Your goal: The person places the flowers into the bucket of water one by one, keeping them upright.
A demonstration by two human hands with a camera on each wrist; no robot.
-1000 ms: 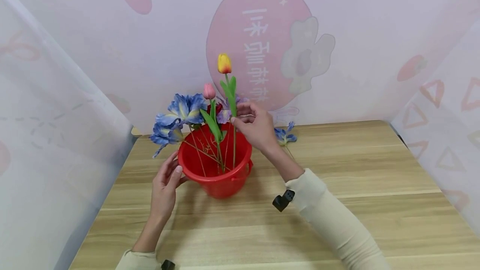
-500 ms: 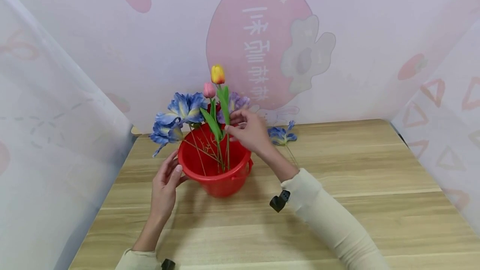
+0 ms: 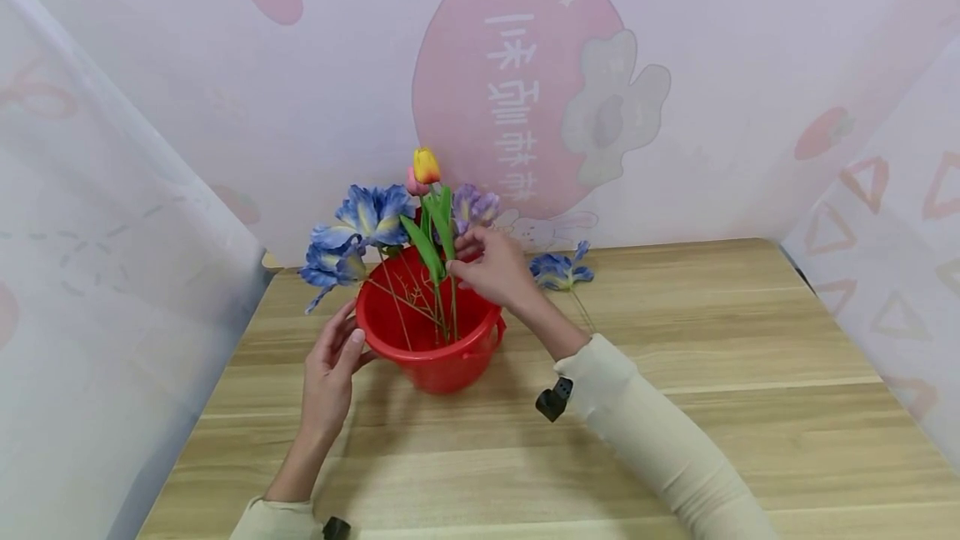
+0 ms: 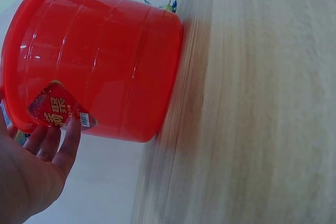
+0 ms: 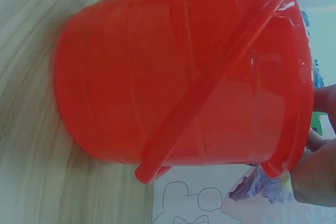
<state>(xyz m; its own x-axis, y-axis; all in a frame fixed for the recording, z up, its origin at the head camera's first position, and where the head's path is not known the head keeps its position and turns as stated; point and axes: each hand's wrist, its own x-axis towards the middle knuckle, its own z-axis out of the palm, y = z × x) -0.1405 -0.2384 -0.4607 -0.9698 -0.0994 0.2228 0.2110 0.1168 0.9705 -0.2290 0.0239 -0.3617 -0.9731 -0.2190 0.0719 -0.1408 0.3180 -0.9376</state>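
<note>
A red bucket (image 3: 442,373) stands on the table with artificial flowers in it. My left hand (image 3: 330,373) rests against the left side of the bucket, the fingers relaxed; in the left wrist view several fingertips (image 4: 72,127) touch the wall by a diamond-shaped label (image 4: 60,106). Over the right rim, my right hand (image 3: 495,269) pinches a yellow-red tulip (image 3: 426,166) at its stem and leaf, the stem's lower end inside the bucket. This bloom overlaps a pink tulip (image 3: 415,183). Blue flowers (image 3: 371,215) lean out to the left, and a purple flower (image 3: 476,205) stands behind my right hand.
Another blue flower (image 3: 561,271) lies on the wooden table (image 3: 675,357) to the right, behind my right forearm. A bucket handle (image 5: 210,85) hangs down its side in the right wrist view. Printed cloth walls (image 3: 712,148) enclose the table's back and sides.
My right hand has lowered the yellow-red tulip and shifted it left, so its bloom now overlaps the pink one. The left hand and the bucket have stayed nearly still.
</note>
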